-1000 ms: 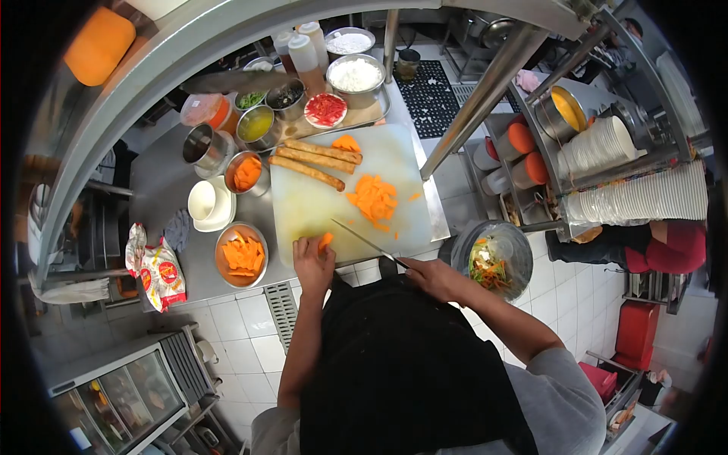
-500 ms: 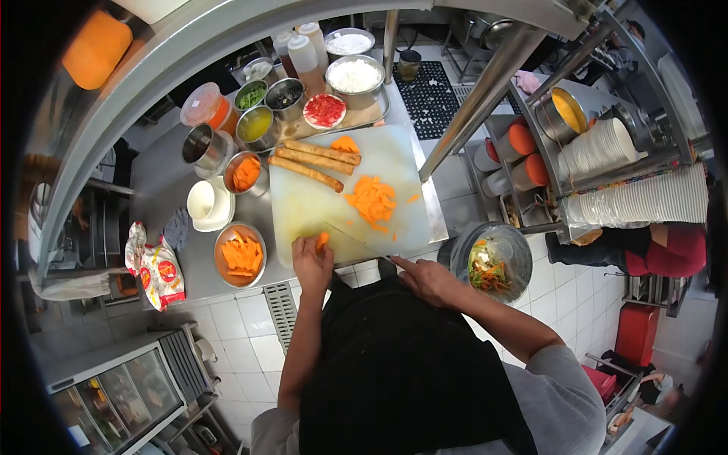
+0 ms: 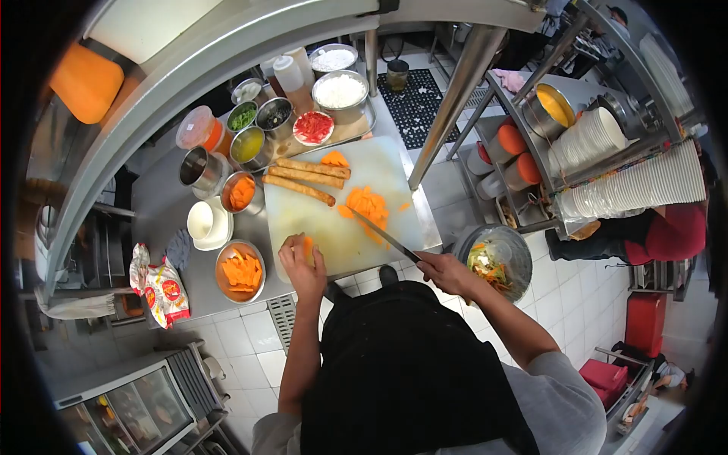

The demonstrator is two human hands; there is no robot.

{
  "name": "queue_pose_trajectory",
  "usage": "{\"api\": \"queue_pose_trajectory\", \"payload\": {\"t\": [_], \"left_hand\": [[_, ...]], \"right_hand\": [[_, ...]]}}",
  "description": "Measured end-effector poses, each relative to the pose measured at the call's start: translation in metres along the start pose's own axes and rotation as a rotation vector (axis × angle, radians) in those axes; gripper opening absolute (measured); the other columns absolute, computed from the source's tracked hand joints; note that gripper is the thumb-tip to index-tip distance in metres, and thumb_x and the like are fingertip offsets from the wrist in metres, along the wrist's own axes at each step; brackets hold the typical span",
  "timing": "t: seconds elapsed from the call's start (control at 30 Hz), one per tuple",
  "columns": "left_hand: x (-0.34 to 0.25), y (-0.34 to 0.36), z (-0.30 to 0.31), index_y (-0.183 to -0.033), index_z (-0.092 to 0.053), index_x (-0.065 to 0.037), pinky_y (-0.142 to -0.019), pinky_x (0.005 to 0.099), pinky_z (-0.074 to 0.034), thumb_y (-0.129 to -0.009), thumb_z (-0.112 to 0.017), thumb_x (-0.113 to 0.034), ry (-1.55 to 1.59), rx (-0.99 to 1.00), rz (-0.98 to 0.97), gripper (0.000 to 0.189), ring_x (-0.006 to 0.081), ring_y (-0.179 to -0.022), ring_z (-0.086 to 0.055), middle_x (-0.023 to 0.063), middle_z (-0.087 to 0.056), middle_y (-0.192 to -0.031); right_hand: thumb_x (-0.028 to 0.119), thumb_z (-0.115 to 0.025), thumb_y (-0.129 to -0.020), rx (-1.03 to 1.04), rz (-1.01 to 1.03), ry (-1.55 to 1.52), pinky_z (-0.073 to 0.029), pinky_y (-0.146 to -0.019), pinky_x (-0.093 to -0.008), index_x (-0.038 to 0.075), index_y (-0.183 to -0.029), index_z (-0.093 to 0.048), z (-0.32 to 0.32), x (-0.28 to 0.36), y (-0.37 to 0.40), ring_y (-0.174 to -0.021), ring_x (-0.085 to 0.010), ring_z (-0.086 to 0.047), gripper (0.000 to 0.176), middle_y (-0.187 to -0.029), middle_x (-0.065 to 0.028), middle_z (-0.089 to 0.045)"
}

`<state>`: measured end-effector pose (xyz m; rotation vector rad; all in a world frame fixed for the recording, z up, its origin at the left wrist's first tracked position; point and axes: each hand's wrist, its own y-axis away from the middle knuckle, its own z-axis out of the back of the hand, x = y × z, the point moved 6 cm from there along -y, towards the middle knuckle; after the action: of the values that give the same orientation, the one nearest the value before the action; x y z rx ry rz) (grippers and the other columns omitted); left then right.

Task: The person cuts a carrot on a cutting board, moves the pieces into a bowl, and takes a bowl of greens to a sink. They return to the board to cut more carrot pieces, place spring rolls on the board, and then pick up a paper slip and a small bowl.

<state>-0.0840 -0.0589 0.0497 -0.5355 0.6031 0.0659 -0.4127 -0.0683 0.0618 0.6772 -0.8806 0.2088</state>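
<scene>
My left hand (image 3: 304,267) is closed around a small orange piece of carrot (image 3: 308,247) at the near edge of the white cutting board (image 3: 292,216). My right hand (image 3: 446,274) grips a knife (image 3: 394,244) by its dark handle. Its blade slants up and left over the board, the tip touching or just above a pile of sliced carrot (image 3: 367,203). Three long golden-brown rolls (image 3: 303,182) lie behind, with a few more carrot slices (image 3: 334,158) at their far right end.
Left of the board stand a metal bowl of carrot pieces (image 3: 242,271), a smaller carrot cup (image 3: 241,192) and white bowls (image 3: 211,221). Metal containers and squeeze bottles (image 3: 288,74) fill the back. A bin of scraps (image 3: 493,262) stands right; a person in red (image 3: 671,235) is beyond stacked plates.
The knife has swung away from my left hand, up and right, its tip now at the carrot slices. My left hand still holds the carrot piece. The whole view has shifted slightly.
</scene>
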Motion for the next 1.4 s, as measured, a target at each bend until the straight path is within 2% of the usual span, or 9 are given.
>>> {"api": "queue_pose_trajectory", "payload": {"t": [0.13, 0.3, 0.57, 0.7, 0.97, 1.07, 1.2, 1.27, 1.4], "left_hand": [[0.01, -0.005, -0.004, -0.138, -0.058, 0.002, -0.104, 0.0527, -0.04, -0.09, -0.07, -0.011, -0.154, 0.04, 0.052, 0.051, 0.0425, -0.118, -0.051, 0.0245, -0.054, -0.126], [0.018, -0.007, -0.006, -0.142, -0.057, 0.0, -0.109, 0.0537, -0.038, -0.091, -0.071, -0.015, -0.174, 0.169, 0.061, 0.056, 0.0426, -0.124, -0.05, 0.0252, -0.053, -0.132], [-0.117, -0.012, -0.047, -0.155, -0.047, -0.006, -0.122, 0.0592, -0.022, -0.099, -0.062, -0.04, 0.017, 0.538, -0.383, 0.067, 0.0466, -0.153, -0.024, 0.023, -0.029, -0.166], [-0.097, -0.023, -0.077, -0.156, -0.044, -0.004, -0.122, 0.0601, -0.02, -0.1, -0.062, -0.042, -0.035, 0.467, -0.375, 0.07, 0.0468, -0.154, -0.02, 0.0234, -0.022, -0.169], [-0.015, -0.041, -0.036, -0.146, -0.053, 0.0, -0.108, 0.0557, -0.037, -0.094, -0.071, -0.029, -0.229, 0.213, -0.025, 0.062, 0.0423, -0.134, -0.043, 0.0232, -0.048, -0.144], [0.022, -0.025, -0.013, -0.138, -0.06, 0.0, -0.099, 0.0539, -0.042, -0.089, -0.074, -0.022, -0.301, 0.26, 0.11, 0.055, 0.0385, -0.121, -0.051, 0.0198, -0.055, -0.13], [0.037, -0.009, -0.014, -0.128, -0.065, 0.0, -0.094, 0.0514, -0.045, -0.087, -0.074, -0.015, -0.268, 0.283, 0.067, 0.045, 0.0374, -0.112, -0.056, 0.0189, -0.06, -0.117], [0.039, -0.008, -0.016, -0.12, -0.068, 0.001, -0.092, 0.0492, -0.048, -0.087, -0.072, -0.01, -0.217, 0.257, 0.061, 0.035, 0.039, -0.105, -0.059, 0.0196, -0.062, -0.108], [0.018, -0.017, -0.006, -0.119, -0.068, 0.002, -0.092, 0.0483, -0.049, -0.088, -0.07, -0.008, -0.128, 0.142, 0.077, 0.033, 0.04, -0.102, -0.059, 0.0207, -0.062, -0.103]], "right_hand": [[0.03, -0.062, -0.102, -0.212, 0.288, 0.3, -0.056, -0.078, -0.0485, 0.015, -0.145, -0.058, 0.018, 0.006, 0.014, -0.083, -0.0385, -0.07, 0.046, -0.085, -0.0202, -0.068], [0.032, -0.072, -0.095, -0.284, 0.179, 0.411, -0.057, -0.078, -0.0511, 0.018, -0.148, -0.054, 0.034, 0.021, 0.035, -0.085, -0.042, -0.069, 0.057, -0.1, -0.0209, -0.064], [0.03, -0.075, -0.091, -0.352, 0.18, 0.468, -0.058, -0.078, -0.0503, 0.019, -0.151, -0.052, 0.043, 0.026, 0.053, -0.085, -0.0419, -0.069, 0.065, -0.108, -0.0206, -0.06], [0.026, -0.078, -0.09, -0.393, 0.187, 0.465, -0.058, -0.078, -0.05, 0.016, -0.149, -0.055, 0.053, 0.024, 0.077, -0.085, -0.0426, -0.068, 0.064, -0.107, -0.0218, -0.06], [0.024, -0.07, -0.098, -0.367, 0.182, 0.175, -0.054, -0.076, -0.0455, 0.006, -0.137, -0.064, 0.069, -0.01, 0.102, -0.084, -0.035, -0.07, 0.043, -0.092, -0.0224, -0.071], [0.027, -0.06, -0.105, -0.101, -0.009, 0.006, -0.053, -0.072, -0.0408, 0.006, -0.138, -0.063, 0.047, -0.006, 0.079, -0.066, -0.0255, -0.063, 0.04, -0.076, -0.0166, -0.067], [0.031, -0.057, -0.106, -0.024, 0.105, -0.049, -0.053, -0.07, -0.0385, 0.007, -0.139, -0.063, 0.009, -0.016, 0.024, -0.064, -0.0223, -0.06, 0.041, -0.077, -0.0135, -0.068], [0.032, -0.054, -0.108, 0.208, -0.07, -0.213, -0.053, -0.068, -0.0369, 0.006, -0.139, -0.063, -0.011, -0.01, 0.004, -0.066, -0.0191, -0.062, 0.042, -0.081, -0.0114, -0.07], [0.034, -0.053, -0.108, 0.163, 0.086, -0.174, -0.054, -0.067, -0.0353, 0.006, -0.14, -0.062, -0.022, -0.02, -0.031, -0.068, -0.0181, -0.064, 0.043, -0.085, -0.0102, -0.072]]}}
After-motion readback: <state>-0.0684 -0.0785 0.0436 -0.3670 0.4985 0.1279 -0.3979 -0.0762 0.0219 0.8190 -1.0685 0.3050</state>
